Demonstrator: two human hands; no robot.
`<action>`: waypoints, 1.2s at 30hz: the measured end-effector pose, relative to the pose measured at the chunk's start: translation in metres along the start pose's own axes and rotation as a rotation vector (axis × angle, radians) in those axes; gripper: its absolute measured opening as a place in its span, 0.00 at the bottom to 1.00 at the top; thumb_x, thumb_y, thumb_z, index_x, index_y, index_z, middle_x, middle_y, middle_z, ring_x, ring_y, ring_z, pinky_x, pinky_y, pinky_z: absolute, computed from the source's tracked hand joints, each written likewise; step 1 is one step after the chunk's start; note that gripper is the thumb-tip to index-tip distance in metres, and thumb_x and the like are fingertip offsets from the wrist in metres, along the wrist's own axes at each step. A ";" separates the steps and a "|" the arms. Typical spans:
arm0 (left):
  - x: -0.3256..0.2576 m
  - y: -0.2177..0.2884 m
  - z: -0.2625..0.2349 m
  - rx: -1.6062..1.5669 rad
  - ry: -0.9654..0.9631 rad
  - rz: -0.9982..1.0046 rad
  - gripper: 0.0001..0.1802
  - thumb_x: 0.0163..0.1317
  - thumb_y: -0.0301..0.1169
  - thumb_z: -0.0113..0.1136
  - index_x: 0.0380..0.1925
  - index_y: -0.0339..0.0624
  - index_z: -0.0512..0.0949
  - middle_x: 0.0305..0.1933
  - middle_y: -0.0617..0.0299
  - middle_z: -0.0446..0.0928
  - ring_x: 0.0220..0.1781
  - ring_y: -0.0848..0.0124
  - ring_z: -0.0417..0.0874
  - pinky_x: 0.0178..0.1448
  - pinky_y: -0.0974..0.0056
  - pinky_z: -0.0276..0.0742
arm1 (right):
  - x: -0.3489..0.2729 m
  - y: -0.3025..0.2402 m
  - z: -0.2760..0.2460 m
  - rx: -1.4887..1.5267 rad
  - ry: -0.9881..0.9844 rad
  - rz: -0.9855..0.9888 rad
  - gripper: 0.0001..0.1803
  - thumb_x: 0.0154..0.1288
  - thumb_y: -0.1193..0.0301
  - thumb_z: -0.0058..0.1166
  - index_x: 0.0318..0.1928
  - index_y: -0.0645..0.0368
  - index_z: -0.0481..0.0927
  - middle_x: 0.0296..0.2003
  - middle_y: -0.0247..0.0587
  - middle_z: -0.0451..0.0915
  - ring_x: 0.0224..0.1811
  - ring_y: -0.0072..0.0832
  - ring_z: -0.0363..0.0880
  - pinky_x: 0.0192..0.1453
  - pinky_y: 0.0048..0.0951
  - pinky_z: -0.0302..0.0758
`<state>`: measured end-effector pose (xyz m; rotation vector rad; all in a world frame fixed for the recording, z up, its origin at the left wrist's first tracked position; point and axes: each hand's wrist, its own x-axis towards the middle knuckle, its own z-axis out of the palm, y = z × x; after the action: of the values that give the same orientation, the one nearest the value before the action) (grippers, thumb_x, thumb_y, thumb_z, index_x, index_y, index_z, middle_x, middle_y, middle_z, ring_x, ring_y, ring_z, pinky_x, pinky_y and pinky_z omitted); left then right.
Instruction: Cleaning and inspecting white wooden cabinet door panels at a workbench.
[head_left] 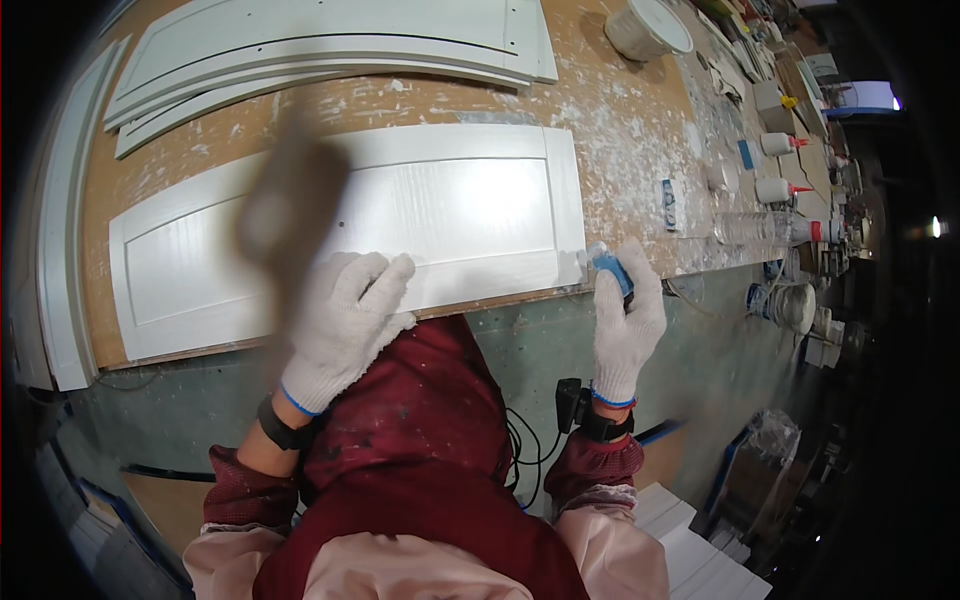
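Observation:
A white panelled cabinet door [440,200] lies flat on the workbench [620,130] in front of me. My left hand [345,320], in a white knit glove, rests on the door's near rail, and a blurred dark brush-like thing [285,205] stands above it; whether the hand grips it I cannot tell. My right hand [625,315], also gloved, holds a small blue sanding block [611,268] against the door's near right corner.
More white door panels [330,45] lie stacked at the back of the bench, and another leans at the left [60,230]. A white bucket [648,25], glue bottles [778,188] and a clear plastic bottle [755,228] crowd the right side. White boards [700,550] lie on the floor.

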<state>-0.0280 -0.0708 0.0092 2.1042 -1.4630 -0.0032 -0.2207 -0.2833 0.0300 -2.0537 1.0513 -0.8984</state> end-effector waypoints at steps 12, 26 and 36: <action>-0.002 0.004 -0.007 -0.039 -0.067 -0.065 0.36 0.33 0.37 0.74 0.50 0.49 0.78 0.41 0.64 0.77 0.43 0.61 0.77 0.46 0.57 0.72 | 0.059 0.009 -0.006 -0.106 -0.152 -0.176 0.19 0.58 0.79 0.59 0.52 0.62 0.79 0.44 0.45 0.79 0.44 0.30 0.80 0.50 0.29 0.75; -0.015 0.005 -0.006 -0.022 -0.128 -0.048 0.34 0.41 0.46 0.70 0.52 0.49 0.78 0.42 0.64 0.76 0.44 0.61 0.77 0.45 0.56 0.71 | 0.151 0.006 0.032 -0.342 -0.480 -0.246 0.18 0.58 0.74 0.59 0.51 0.59 0.78 0.45 0.48 0.81 0.46 0.40 0.81 0.52 0.33 0.75; -0.018 0.001 -0.002 0.041 -0.083 -0.002 0.31 0.50 0.53 0.63 0.52 0.49 0.78 0.44 0.64 0.76 0.44 0.61 0.76 0.43 0.56 0.71 | 0.166 -0.004 0.037 -0.464 -0.671 -0.444 0.18 0.59 0.74 0.57 0.52 0.58 0.78 0.44 0.49 0.80 0.49 0.45 0.78 0.54 0.36 0.74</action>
<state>-0.0357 -0.0546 0.0055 2.1620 -1.5214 -0.0624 -0.1154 -0.4144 0.0586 -2.7543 0.4589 -0.0932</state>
